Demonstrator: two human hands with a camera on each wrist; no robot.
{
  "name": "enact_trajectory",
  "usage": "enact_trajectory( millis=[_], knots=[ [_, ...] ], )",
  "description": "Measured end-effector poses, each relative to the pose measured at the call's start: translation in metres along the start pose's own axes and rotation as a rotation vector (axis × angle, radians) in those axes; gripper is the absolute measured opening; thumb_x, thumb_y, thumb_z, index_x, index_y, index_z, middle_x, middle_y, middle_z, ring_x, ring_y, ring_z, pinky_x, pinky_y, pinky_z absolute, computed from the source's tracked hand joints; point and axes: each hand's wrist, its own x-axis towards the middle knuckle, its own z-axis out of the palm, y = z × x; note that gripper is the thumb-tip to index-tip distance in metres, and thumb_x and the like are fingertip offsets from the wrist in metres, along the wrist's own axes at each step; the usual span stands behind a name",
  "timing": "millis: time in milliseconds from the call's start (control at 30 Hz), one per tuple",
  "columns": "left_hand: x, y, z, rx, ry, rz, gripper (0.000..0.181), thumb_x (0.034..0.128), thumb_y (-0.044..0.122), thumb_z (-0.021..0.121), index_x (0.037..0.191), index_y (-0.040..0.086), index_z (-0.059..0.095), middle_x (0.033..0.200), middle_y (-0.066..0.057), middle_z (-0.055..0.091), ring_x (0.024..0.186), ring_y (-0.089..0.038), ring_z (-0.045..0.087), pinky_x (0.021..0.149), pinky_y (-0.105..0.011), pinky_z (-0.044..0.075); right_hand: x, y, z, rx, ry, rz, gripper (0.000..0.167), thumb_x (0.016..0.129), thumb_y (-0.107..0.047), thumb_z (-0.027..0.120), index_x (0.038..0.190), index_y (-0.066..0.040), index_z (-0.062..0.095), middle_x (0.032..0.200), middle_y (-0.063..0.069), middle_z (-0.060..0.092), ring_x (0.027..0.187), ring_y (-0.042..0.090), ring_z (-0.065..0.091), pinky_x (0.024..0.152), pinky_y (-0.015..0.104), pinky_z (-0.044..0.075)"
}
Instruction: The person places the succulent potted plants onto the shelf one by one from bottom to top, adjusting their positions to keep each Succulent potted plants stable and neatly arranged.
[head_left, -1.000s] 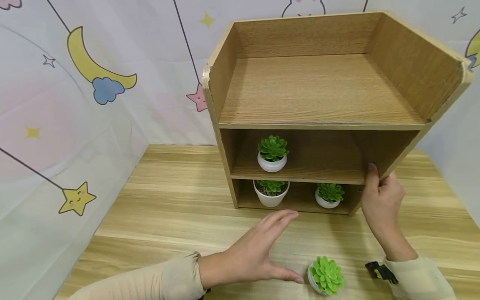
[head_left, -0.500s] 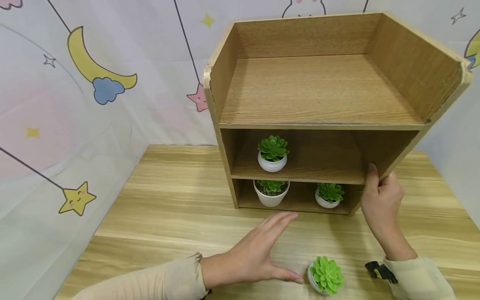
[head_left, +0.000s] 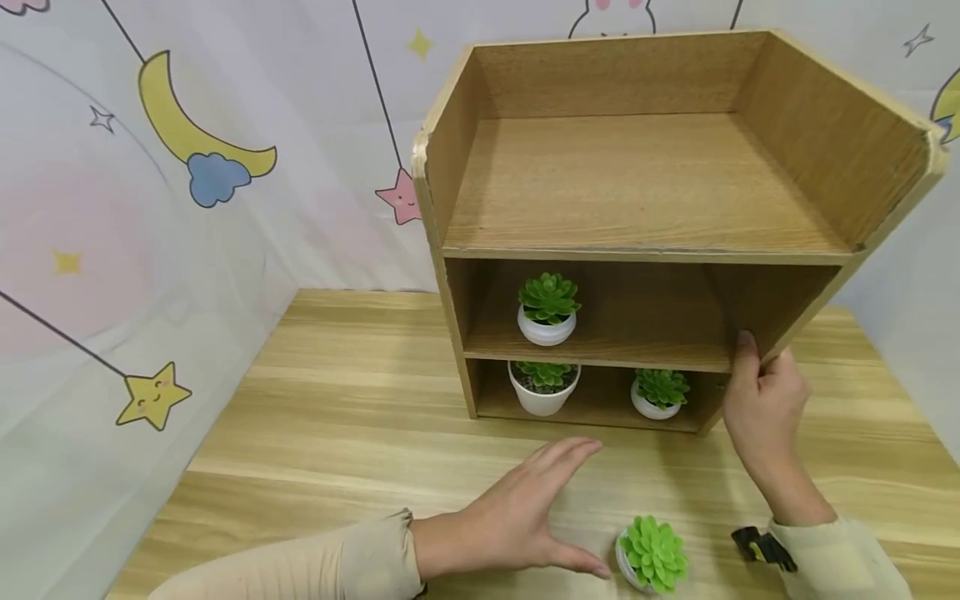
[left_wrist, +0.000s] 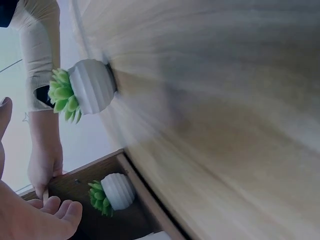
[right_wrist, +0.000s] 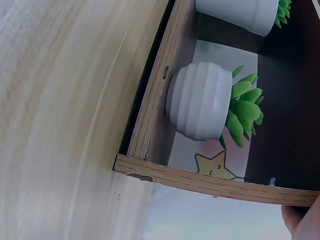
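Observation:
Over the table in the head view, my left hand [head_left: 504, 525] is held with thumb and fingers spread apart, gripping nothing. Just right of its thumb tip stands a light green succulent in a white pot [head_left: 652, 553]; the left wrist view shows a gap between that ribbed pot [left_wrist: 92, 86] and the hand [left_wrist: 30, 215]. My right hand [head_left: 767, 408] grips the right side panel of a wooden shelf [head_left: 645, 183], thumb on the inner face and fingers round the outside. In the right wrist view only a bit of this hand [right_wrist: 307, 225] shows at the corner.
One potted succulent [head_left: 547, 310] sits on the middle shelf at left. Below it are a larger potted succulent [head_left: 543, 390] and, further right, a small ribbed one [head_left: 658, 394]. The wooden table [head_left: 330, 400] extends left of the shelf. A patterned curtain [head_left: 315, 125] hangs behind.
My left hand has shifted slightly right and towards me, its fingers still spread. The right hand keeps its grip on the shelf panel, and the plants have not moved. The head view tilts marginally.

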Motion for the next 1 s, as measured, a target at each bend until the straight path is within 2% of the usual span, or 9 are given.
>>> enact_trajectory(
  millis=[100, 167, 500, 833, 1000],
  knots=[
    [-0.001, -0.001, 0.003, -0.017, -0.035, -0.015, 0.116, 0.0702, 0.061, 0.08, 0.156, 0.011, 0.021, 0.154, -0.005, 0.031, 0.139, -0.017, 0.031, 0.109, -0.035, 0.03, 0.0, 0.0, 0.0, 0.0, 0.006, -0.003, 0.032, 0.101, -0.022, 0.051, 0.093, 0.005, 0.065, 0.075, 0.01, 0.062, 0.057, 0.001, 0.046, 0.049, 0.016, 0.031],
    [-0.001, -0.001, 0.006, -0.023, -0.055, -0.018, 0.115, 0.0702, 0.061, 0.08, 0.156, 0.011, 0.021, 0.155, -0.005, 0.031, 0.139, -0.017, 0.03, 0.11, -0.035, 0.029, 0.0, 0.0, 0.0, 0.001, 0.012, -0.002, 0.032, 0.101, -0.022, 0.052, 0.092, 0.006, 0.065, 0.076, 0.012, 0.063, 0.059, 0.001, 0.047, 0.05, 0.016, 0.031],
    [-0.001, -0.004, 0.02, -0.047, -0.083, -0.021, 0.112, 0.0717, 0.06, 0.08, 0.155, 0.012, 0.023, 0.153, -0.007, 0.033, 0.138, -0.016, 0.032, 0.109, -0.031, 0.029, -0.001, 0.001, 0.0, 0.0, -0.003, 0.011, 0.032, 0.101, -0.022, 0.051, 0.093, 0.006, 0.064, 0.076, 0.013, 0.063, 0.06, 0.003, 0.047, 0.051, 0.017, 0.032],
    [0.002, -0.007, 0.024, -0.05, -0.11, -0.054, 0.11, 0.0725, 0.06, 0.079, 0.155, 0.011, 0.025, 0.152, -0.007, 0.034, 0.137, -0.015, 0.033, 0.109, -0.031, 0.03, 0.001, -0.001, 0.0, 0.003, 0.004, 0.016, 0.033, 0.102, -0.023, 0.051, 0.094, 0.006, 0.065, 0.079, 0.014, 0.064, 0.062, 0.001, 0.048, 0.052, 0.016, 0.033],
    [0.002, -0.007, 0.027, -0.046, -0.115, -0.063, 0.109, 0.0729, 0.061, 0.079, 0.154, 0.01, 0.026, 0.152, -0.006, 0.035, 0.137, -0.015, 0.033, 0.109, -0.031, 0.03, 0.0, -0.001, 0.0, 0.004, -0.009, 0.019, 0.033, 0.102, -0.024, 0.05, 0.096, 0.005, 0.065, 0.077, 0.015, 0.064, 0.056, 0.001, 0.047, 0.047, 0.015, 0.031]
  ],
)
